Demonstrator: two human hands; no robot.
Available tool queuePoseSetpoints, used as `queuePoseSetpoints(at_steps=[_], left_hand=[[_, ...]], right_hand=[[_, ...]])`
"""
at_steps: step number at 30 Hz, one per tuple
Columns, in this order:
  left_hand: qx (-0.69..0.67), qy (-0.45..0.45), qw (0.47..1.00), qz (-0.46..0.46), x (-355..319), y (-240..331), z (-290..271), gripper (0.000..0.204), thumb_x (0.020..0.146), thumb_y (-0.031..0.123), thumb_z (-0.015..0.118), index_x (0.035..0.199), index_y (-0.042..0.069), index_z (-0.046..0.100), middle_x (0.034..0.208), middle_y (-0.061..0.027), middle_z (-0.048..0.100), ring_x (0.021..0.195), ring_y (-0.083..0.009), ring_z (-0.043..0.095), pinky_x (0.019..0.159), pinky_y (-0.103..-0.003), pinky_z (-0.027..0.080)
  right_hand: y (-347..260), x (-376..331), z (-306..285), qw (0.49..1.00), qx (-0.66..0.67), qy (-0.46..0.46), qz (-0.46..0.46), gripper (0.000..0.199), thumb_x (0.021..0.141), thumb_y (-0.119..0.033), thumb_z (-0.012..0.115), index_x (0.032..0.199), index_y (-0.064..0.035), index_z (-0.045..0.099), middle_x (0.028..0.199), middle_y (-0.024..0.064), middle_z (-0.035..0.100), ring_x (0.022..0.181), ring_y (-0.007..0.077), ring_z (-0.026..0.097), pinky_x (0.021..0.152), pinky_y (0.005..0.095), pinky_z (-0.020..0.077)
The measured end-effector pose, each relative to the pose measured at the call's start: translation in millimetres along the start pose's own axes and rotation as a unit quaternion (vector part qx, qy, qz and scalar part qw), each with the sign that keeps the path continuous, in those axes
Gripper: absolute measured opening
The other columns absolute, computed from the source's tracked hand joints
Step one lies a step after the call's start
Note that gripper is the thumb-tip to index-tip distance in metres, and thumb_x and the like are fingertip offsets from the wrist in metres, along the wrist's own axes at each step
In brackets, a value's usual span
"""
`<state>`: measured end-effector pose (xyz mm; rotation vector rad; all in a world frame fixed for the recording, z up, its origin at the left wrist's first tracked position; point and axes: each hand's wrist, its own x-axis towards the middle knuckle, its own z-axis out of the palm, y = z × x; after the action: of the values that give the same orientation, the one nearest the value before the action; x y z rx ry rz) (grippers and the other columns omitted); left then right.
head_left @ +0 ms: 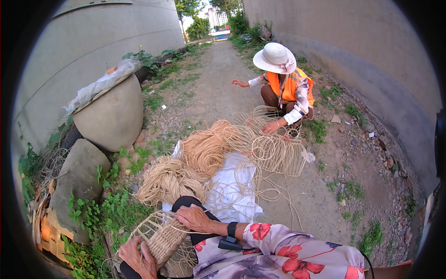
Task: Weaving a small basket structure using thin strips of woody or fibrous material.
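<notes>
A partly woven basket (163, 238) of tan cord lies tilted over my lap, with open ribs showing on its upper left side. My left hand (138, 258) grips its lower end, thumb on the woven face. At the upper edge, the bent fingers of my right hand (193, 218) close on the basket. A loose strand runs from beneath that hand; exactly what the fingertips pinch is hidden. Just beyond my knees sit a pale coil of cord (168, 180) and a larger tan bundle of cord (210, 145), partly on a white plastic sheet (232, 186).
A squatting person (289, 90) in a white hat and orange vest touches open ribbed frames (278, 153) ahead right. A big clay-coloured vat (114, 114) and broken concrete (76, 186) stand left. Walls flank the dirt path (213, 79); rubble and weeds line it.
</notes>
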<state>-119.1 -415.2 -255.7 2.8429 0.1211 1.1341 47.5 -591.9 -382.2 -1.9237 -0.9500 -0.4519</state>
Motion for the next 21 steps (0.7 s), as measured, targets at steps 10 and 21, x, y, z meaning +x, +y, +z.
queuePoseSetpoints(at_steps=[10,21], left_hand=[[-0.012,0.0,1.0,0.004,-5.2,-8.7,8.1,0.015,0.087,0.013,0.059,0.099,0.006,0.063,0.089,-0.0117,0.058,0.091,-0.0305,0.053,0.095,-0.044,0.034],[-0.03,0.001,1.0,0.002,-1.3,-3.0,5.1,0.014,0.086,0.011,0.06,0.097,0.005,0.064,0.087,-0.0124,0.058,0.089,-0.0309,0.053,0.095,-0.044,0.034]], right_hand=[[-0.6,0.3,-1.0,1.0,0.006,-0.004,0.004,0.018,0.093,-0.023,0.051,0.09,-0.0097,0.062,0.081,0.0077,0.056,0.075,0.0274,0.058,0.068,0.0391,0.0407],[0.5,-0.4,-1.6,1.0,0.003,-0.005,-0.002,0.016,0.093,-0.023,0.052,0.091,-0.0099,0.062,0.081,0.0069,0.056,0.075,0.0261,0.057,0.068,0.038,0.0394]])
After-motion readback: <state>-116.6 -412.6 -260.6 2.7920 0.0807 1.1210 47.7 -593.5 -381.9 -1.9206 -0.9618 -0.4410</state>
